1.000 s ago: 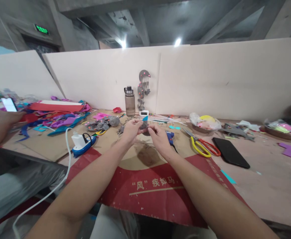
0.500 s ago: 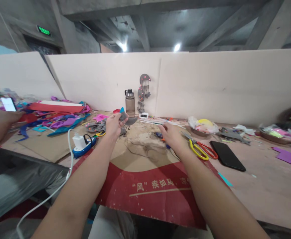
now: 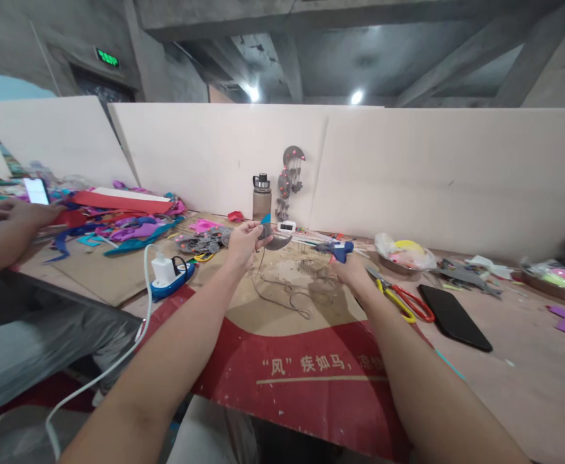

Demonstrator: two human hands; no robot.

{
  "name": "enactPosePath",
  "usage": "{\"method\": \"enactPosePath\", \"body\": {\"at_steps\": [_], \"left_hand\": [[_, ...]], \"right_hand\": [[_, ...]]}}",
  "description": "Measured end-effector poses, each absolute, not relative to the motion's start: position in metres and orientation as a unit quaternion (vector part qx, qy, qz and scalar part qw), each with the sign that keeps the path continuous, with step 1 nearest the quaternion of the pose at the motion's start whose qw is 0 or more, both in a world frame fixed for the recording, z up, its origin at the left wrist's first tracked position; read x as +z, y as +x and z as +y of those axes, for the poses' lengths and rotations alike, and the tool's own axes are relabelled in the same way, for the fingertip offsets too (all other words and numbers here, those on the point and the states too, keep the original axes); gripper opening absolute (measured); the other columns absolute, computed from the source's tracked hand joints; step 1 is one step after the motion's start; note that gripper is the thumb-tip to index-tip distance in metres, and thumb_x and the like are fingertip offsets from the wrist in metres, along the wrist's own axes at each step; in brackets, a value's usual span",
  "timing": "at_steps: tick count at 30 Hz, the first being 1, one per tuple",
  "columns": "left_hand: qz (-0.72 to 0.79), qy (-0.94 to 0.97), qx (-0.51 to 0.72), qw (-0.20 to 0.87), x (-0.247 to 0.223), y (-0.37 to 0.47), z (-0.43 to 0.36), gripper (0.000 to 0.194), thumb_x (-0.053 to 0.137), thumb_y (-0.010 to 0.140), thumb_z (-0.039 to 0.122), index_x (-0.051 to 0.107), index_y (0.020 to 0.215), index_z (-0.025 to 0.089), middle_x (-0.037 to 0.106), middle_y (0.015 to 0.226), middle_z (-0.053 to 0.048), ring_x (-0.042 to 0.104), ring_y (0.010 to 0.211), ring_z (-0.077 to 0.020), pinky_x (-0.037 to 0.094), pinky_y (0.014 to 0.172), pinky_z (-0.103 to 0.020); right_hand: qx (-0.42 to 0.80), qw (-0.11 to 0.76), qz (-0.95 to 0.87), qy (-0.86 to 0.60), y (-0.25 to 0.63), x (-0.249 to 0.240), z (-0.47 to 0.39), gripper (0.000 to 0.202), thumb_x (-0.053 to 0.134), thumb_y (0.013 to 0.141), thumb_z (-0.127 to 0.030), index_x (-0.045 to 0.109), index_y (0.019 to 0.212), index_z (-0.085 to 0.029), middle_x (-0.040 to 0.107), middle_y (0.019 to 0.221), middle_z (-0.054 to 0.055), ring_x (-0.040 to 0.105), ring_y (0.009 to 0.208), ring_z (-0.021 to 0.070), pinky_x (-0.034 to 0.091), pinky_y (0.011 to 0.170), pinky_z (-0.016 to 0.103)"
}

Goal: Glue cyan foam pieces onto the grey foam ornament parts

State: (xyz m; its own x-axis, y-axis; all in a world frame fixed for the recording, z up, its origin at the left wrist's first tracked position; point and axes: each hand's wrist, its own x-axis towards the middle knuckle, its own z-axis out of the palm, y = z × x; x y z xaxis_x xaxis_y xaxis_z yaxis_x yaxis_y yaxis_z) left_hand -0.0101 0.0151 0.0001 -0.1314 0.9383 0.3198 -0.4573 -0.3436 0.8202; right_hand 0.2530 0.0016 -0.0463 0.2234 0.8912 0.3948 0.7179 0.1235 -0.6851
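My left hand [image 3: 244, 248] pinches a small grey felt piece [image 3: 266, 229] with a bit of blue at its top. Grey cord [image 3: 292, 293] hangs near it and lies in loops on the cardboard. A grey crescent [image 3: 278, 242] shows just beyond the fingers. In my right hand [image 3: 347, 269] is a blue hot glue gun [image 3: 339, 251], raised above the board with its nozzle toward the left. Its trigger side is mostly hidden by my fingers.
Scissors [image 3: 403, 303] and a black phone [image 3: 454, 317] lie at right. A bottle [image 3: 262, 200] and a grey hanging ornament [image 3: 292, 171] stand by the white partition. At left are a blue power strip [image 3: 172, 283], felt scraps [image 3: 132, 225] and another person's hand [image 3: 33, 212].
My right hand has taken hold of the glue gun and lifted it from the board. My left hand still holds the felt piece. The view has shifted slightly left.
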Motion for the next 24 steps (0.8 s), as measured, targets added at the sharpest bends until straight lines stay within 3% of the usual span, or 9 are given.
{"method": "enactPosePath", "body": {"at_steps": [3,6,13,18,24], "left_hand": [[0.279,0.434,0.696,0.499,0.000,-0.010,0.015,0.009,0.065,0.077,0.014,0.058,0.082,0.012,0.069,0.076,-0.005,0.069,0.076,-0.0136,0.060,0.078,-0.032],[0.286,0.437,0.691,0.500,-0.001,-0.008,0.015,0.007,0.063,0.078,0.014,0.058,0.083,0.012,0.070,0.077,-0.005,0.069,0.076,-0.0134,0.060,0.077,-0.032],[0.308,0.453,0.675,0.495,-0.006,0.003,0.012,0.015,0.072,0.074,0.018,0.059,0.080,0.012,0.067,0.073,-0.002,0.067,0.070,-0.0125,0.059,0.079,-0.035],[0.302,0.460,0.676,0.491,-0.006,0.006,0.009,0.015,0.073,0.072,0.018,0.060,0.078,0.013,0.063,0.067,0.001,0.064,0.064,-0.0106,0.060,0.079,-0.036],[0.295,0.464,0.676,0.491,-0.007,0.007,0.009,0.011,0.071,0.072,0.016,0.061,0.075,0.013,0.065,0.068,0.000,0.064,0.063,-0.0100,0.060,0.072,-0.031]], "right_hand": [[0.163,0.513,-0.589,-0.603,0.230,-0.022,-0.015,0.030,0.050,0.076,-0.027,0.059,0.103,-0.018,0.066,0.077,0.005,0.061,0.059,0.0171,0.046,0.052,0.027],[0.242,0.582,-0.605,-0.487,0.198,-0.002,-0.042,0.034,0.051,0.077,-0.027,0.053,0.110,-0.021,0.066,0.098,0.006,0.063,0.067,0.0166,0.050,0.059,0.030],[0.247,0.538,-0.699,-0.402,0.167,-0.002,-0.070,0.015,0.047,0.082,-0.026,0.054,0.095,-0.021,0.061,0.084,0.001,0.055,0.059,0.0120,0.047,0.061,0.029],[0.190,0.526,-0.716,-0.417,0.169,-0.011,-0.063,0.011,0.047,0.085,-0.028,0.054,0.091,-0.021,0.058,0.077,0.001,0.052,0.061,0.0143,0.044,0.061,0.030],[0.168,0.521,-0.722,-0.424,0.168,-0.012,-0.062,0.013,0.049,0.085,-0.029,0.052,0.094,-0.021,0.061,0.083,0.004,0.055,0.070,0.0177,0.045,0.071,0.034]]}}
